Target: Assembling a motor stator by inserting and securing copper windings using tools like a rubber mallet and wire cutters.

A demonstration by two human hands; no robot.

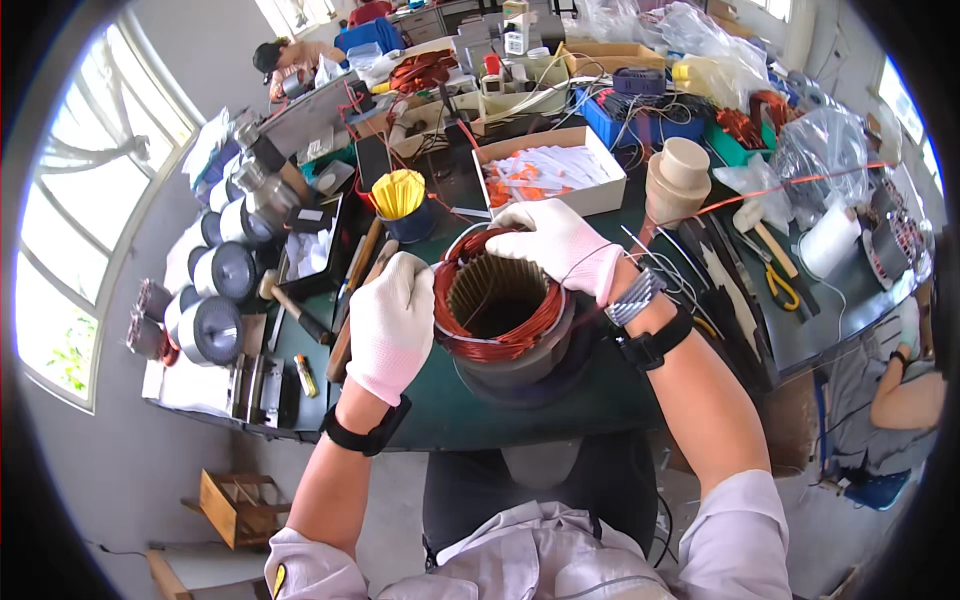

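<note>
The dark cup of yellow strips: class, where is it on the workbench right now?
In the head view, the cup of yellow strips stands left of centre, just behind the left hand and left of the open cardboard box.
</note>
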